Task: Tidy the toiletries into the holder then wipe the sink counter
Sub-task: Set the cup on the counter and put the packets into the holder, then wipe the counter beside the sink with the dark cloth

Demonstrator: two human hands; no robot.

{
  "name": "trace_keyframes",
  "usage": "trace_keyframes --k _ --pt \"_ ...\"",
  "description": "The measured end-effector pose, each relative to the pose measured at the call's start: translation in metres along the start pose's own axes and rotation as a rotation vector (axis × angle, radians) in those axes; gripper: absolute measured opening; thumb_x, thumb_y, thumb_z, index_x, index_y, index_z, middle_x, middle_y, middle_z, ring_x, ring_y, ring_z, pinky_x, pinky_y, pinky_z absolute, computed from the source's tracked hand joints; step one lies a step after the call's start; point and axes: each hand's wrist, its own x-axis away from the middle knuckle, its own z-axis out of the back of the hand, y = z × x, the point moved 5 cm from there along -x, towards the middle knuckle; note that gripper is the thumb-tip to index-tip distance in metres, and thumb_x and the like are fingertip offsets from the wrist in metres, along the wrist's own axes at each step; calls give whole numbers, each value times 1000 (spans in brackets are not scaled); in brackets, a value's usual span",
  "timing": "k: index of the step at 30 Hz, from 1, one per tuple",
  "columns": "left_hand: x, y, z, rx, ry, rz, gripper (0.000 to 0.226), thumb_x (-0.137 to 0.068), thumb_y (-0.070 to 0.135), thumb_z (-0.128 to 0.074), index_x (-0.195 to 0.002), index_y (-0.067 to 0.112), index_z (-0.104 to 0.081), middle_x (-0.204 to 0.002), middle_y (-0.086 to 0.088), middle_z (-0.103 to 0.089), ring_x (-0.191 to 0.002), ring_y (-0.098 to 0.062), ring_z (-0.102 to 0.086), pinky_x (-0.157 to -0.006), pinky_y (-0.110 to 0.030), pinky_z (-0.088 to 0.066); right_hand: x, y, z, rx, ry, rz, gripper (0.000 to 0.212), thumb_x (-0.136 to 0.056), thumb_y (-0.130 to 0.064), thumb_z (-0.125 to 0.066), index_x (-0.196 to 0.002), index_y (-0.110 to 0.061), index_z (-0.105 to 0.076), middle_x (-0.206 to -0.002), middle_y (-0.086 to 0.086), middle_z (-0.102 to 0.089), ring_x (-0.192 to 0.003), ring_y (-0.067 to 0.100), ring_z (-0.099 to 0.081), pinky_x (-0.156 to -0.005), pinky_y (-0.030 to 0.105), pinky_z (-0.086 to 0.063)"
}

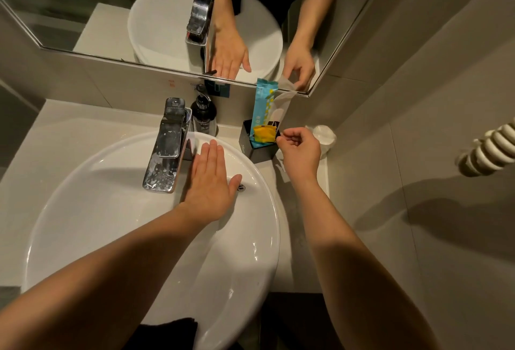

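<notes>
A black square holder (257, 151) stands on the counter to the right of the white basin (83, 210). In it stand a tall teal packet (264, 101), a white translucent packet (279, 112) and a small yellow packet (264, 133). My right hand (299, 151) hovers at the holder's right rim, its fingers curled in and thumb and forefinger close together at the packets' edge; whether it pinches anything is unclear. Over the basin, beside the chrome tap (167, 149), my left hand (210, 179) lies flat with fingers straight, holding nothing.
A black pump bottle (204, 116) stands behind the tap against the wall. A white round object (323, 135) sits in the counter's back right corner. A small clear scrap (282, 167) lies in front of the holder. The mirror (139, 15) hangs above; dark cloth (167, 331) lies at the basin's near edge.
</notes>
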Motion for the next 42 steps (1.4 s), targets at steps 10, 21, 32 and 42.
trace_keyframes --k 10,21,32,42 --pt "2 4 11 4 -139 2 81 -103 55 -20 -157 4 12 -166 -16 18 -154 -29 17 -125 -45 7 62 -8 2 554 -199 142 47 -94 -43 -66 -136 -24 -59 -139 -2 -61 -126 18 -56 -104 37 -50" --pt "67 -9 52 122 -102 -187 74 -102 56 -29 -161 19 -4 -170 -1 3 -156 -22 4 -124 -47 -20 136 -19 -4 930 -423 356 86 -91 -57 -62 -160 -27 -21 -169 -1 -21 -154 22 -21 -119 46 -26" --pt "140 -85 83 -36 40 -306 56 -90 60 -39 -119 17 -59 -110 -3 -66 -99 -23 -60 -86 -39 -52 232 -29 -5 1067 -460 276 85 -89 -63 -58 -158 -24 -27 -166 0 -27 -152 22 -26 -119 46 -27" --pt "201 -133 68 -5 -134 -293 58 -94 59 -40 -124 13 -60 -112 -7 -67 -100 -27 -62 -85 -41 -51 313 -18 -14 1042 -594 135 71 -92 -59 -57 -152 -22 -41 -153 2 -49 -136 25 -48 -113 44 -38"
